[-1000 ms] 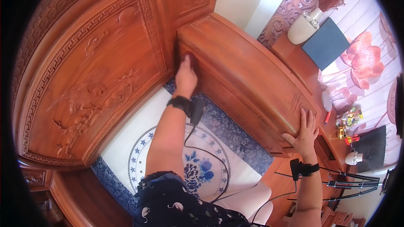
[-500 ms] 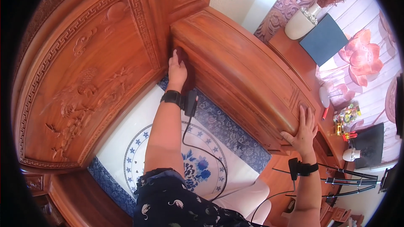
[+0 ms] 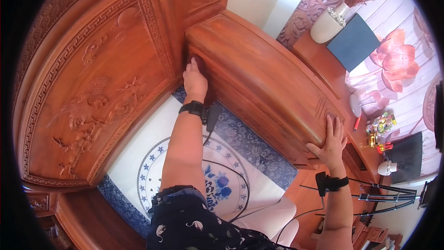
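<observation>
My left hand presses a dark maroon cloth against the inner side of a carved wooden armrest, close to the corner where it meets the backrest. Its fingers curl over the cloth, and most of the cloth is hidden behind hand and wrist. On the armrest's front end rests my right hand, fingers spread and thumb apart, holding nothing. Below the left forearm lies a white seat cushion with a blue floral pattern and blue patterned border.
A black cable runs from the left wrist strap over the cushion. Beyond the armrest, a wooden cabinet carries a white vase, a dark blue panel and small ornaments. Black thin rods stand right of my right wrist.
My left hand has shifted slightly, its fingers now more bent over the cloth, and less of the cloth shows. My right hand stays on the armrest.
</observation>
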Demonstrator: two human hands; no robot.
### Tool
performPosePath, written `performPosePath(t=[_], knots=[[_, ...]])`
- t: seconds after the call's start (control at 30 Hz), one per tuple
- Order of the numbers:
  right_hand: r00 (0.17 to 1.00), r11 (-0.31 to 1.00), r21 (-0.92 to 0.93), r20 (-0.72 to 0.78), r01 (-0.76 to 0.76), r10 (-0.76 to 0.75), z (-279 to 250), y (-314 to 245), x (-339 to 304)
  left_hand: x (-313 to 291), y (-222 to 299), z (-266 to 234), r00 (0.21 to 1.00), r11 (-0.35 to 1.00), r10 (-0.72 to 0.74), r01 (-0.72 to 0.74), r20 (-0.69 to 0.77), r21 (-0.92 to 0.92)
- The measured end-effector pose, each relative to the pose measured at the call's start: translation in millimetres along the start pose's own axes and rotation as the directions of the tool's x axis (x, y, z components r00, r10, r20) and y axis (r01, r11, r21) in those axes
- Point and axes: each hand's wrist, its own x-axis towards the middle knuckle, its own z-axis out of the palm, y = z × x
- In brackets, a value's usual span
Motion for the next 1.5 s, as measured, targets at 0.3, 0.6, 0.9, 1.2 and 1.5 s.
performPosePath(t=[0.3,0.6,0.9,1.2,1.5], knots=[[1.0,1.0,-0.003,-0.013,-0.002,0.002,-1.7,1.4,0.2,-0.7,-28.1,15.7,0.869,0.246,-0.115,0.495,0.482,-0.833],[0.998,0.999,0.014,-0.038,0.041,-0.04,0.2,-7.1,0.9,32.8,-39.2,14.9,0.931,0.621,-0.291,0.359,0.22,-0.697],[0.998,0.999,-0.04,-0.057,0.027,-0.029,-0.4,-2.6,-0.6,39.2,-25.4,11.6,0.922,0.759,-0.343,0.384,0.178,-0.526],[0.998,0.999,-0.037,-0.058,0.032,-0.034,-0.6,-5.2,2.1,20.0,-41.9,26.7,0.922,0.441,-0.202,0.386,0.329,-0.81],[0.998,0.999,-0.044,-0.06,0.021,-0.023,-2.1,-5.7,2.6,30.2,9.9,10.0,0.843,0.697,-0.487,0.532,0.228,-0.481]])
